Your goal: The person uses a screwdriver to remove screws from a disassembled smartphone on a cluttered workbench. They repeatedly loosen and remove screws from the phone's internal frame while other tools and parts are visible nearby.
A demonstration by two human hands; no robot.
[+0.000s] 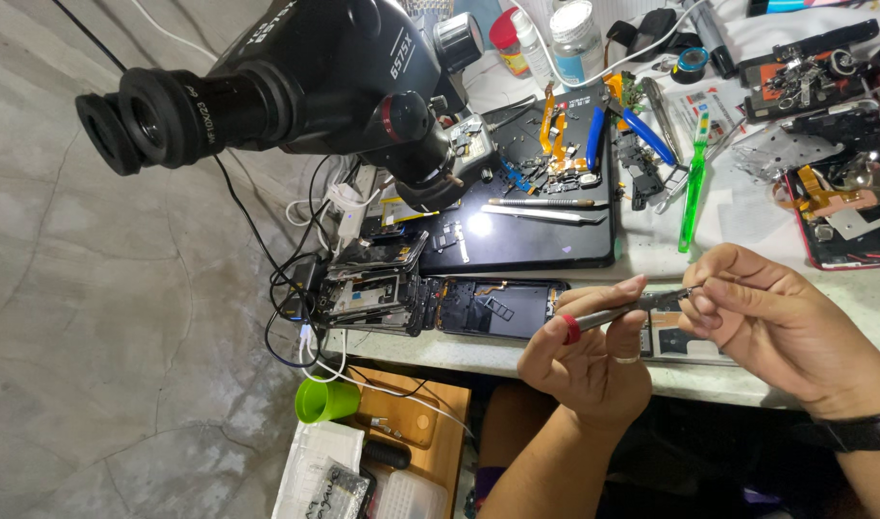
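Head view. My left hand (586,360) is closed around a slim metal screwdriver (620,309) with a red ring near its back end; thumb and fingers are pressed along the shaft, and the tool lies nearly level, above the front edge of the bench (478,354). My right hand (771,322) meets it from the other side, fingertips pinched together at the tool's tip. I cannot tell whether a bit or a screw is between them; it is too small.

Step in hand, as I judge it: dressing or loading the tip, not yet driving. The next move would call for a steady tip and a light pinch, since anything that small drops easily.

Just below the hands lies one opened phone (675,338), partly hidden. To the left, one dark phone back (497,308) lies face up, with a stack of stripped frames (372,284) beside it.

Count: two hands, one screwdriver, one microscope (296,67) overhanging the black mat (545,245), two tweezers (541,209) on the mat, one green toothbrush (694,178), one green cup (326,400) below the bench.
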